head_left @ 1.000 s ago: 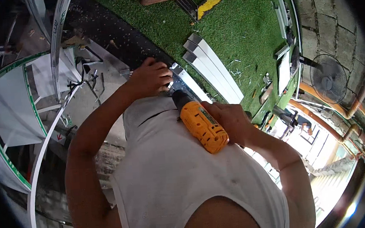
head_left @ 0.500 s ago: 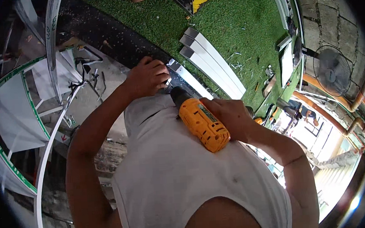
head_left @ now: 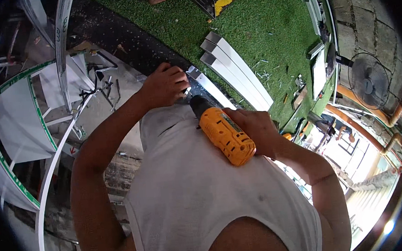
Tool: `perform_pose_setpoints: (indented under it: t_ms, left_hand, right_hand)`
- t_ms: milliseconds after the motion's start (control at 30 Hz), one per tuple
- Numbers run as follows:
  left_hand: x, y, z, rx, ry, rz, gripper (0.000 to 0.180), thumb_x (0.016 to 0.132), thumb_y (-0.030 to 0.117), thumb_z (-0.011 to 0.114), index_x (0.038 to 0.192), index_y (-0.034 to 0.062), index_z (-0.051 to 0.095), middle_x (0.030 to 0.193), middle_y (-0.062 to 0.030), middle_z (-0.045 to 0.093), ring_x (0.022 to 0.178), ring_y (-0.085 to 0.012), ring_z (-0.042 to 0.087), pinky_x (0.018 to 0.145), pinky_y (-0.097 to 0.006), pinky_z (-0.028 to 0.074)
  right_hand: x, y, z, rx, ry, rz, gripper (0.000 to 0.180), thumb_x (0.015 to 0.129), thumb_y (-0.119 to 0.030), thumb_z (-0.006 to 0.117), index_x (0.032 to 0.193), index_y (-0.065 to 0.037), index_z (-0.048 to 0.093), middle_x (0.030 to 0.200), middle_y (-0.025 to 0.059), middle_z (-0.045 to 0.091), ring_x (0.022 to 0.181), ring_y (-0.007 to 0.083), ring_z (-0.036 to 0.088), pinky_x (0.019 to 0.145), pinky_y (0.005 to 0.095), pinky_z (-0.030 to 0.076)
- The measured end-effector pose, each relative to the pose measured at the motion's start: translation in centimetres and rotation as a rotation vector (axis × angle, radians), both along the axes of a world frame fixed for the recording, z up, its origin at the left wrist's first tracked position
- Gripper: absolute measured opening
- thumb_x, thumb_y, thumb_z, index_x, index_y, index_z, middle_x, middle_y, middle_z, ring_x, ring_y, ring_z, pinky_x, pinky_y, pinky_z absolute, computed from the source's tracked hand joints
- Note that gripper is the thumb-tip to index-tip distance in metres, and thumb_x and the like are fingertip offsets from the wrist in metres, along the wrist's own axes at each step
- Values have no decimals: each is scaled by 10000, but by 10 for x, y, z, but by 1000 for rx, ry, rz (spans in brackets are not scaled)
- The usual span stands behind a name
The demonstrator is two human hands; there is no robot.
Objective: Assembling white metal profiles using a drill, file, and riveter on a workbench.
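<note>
The right hand (head_left: 260, 130) grasps the drill (head_left: 227, 135) at its handle side; most of its fingers are hidden. The drill lies in front of the shirt (head_left: 205, 189), its black chuck directed toward the left hand (head_left: 165, 86). The left-hand fingers are curled beside a small bright metal piece (head_left: 187, 91); whether they grip it cannot be told. The chuck is just below these fingers; contact of its tip is not discernible. A bar (head_left: 215, 91) extends to the right of the left hand. White tubes (head_left: 239, 72) rest beyond it on green turf (head_left: 273, 29).
</note>
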State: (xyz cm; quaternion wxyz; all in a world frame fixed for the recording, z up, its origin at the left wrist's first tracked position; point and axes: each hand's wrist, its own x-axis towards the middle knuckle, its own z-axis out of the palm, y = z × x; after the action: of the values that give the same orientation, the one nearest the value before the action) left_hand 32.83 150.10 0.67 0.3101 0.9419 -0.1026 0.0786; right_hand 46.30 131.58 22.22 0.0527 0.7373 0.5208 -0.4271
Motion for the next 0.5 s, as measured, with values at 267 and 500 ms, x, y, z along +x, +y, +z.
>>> perform_pose_setpoints:
  t_ms: [267, 500]
  left_hand:
    - [0, -1, -7, -45, -38, 5, 253, 751, 308, 680, 968, 190, 622, 987, 45, 579, 997, -155, 512, 901, -397, 345]
    - [0, -1, -5, -12, -16, 3, 245, 739, 306, 686, 946, 188, 628, 971, 44, 587, 996, -153, 521, 905, -396, 347]
  right_hand:
    - [2, 2, 2, -46, 0, 10, 388, 825, -241, 604, 1167, -102, 483, 877, 54, 623, 693, 216, 626, 570, 340, 483]
    - [2, 3, 1, -54, 13, 20, 370, 838, -256, 598, 1160, -111, 488, 882, 54, 626, 705, 220, 626, 581, 350, 485]
